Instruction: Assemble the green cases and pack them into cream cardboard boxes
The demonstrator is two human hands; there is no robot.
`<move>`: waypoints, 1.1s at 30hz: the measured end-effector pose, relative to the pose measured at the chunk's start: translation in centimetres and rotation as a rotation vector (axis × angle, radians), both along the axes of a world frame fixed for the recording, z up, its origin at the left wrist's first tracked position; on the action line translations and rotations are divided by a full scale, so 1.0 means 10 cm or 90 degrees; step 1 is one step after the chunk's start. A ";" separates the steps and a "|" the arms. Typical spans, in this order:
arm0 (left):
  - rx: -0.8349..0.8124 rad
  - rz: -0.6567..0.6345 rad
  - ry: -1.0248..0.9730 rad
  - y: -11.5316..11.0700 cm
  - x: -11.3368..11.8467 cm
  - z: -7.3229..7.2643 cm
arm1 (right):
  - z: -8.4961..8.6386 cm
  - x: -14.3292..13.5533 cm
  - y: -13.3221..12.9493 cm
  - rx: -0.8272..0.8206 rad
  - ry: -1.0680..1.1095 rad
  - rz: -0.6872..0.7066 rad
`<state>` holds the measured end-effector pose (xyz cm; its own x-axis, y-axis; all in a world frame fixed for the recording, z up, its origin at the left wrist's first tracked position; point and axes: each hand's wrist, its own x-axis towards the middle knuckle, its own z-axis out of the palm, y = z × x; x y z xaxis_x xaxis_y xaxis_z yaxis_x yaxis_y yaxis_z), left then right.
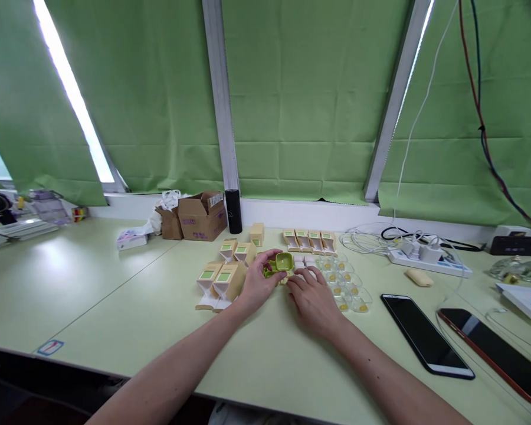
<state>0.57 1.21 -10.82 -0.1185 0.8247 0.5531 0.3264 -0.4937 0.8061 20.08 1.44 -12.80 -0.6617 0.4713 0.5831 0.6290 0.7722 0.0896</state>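
Forearms (383,361) are outstretched; the green case (285,261), judged light, stiff and best rim-held, is pinched by the left hand (257,283); any hold by the right hand (314,298) cannot be told.

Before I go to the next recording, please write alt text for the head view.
A person's left hand holds a small green case at a pale table, with the right hand close beside it. Cream cartons sit left and beyond, clear plastic shells and two phones to the right.
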 end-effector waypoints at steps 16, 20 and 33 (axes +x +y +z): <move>-0.034 0.056 0.037 0.03 -0.03 -0.03 | 0.07 0.04 -0.05 -0.008 0.346 0.148; -0.037 0.060 0.053 0.01 -0.01 -0.03 | 0.10 0.05 -0.04 -0.089 0.477 0.171; -0.028 0.020 0.077 -0.07 0.06 -0.01 | 0.13 0.05 -0.01 -0.491 0.740 0.099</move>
<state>1.12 0.48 -10.94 -0.0786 0.8453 0.5285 0.4378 -0.4470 0.7801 20.62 1.35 -11.50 -0.0600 0.8870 0.4578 -0.0462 0.4556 -0.8890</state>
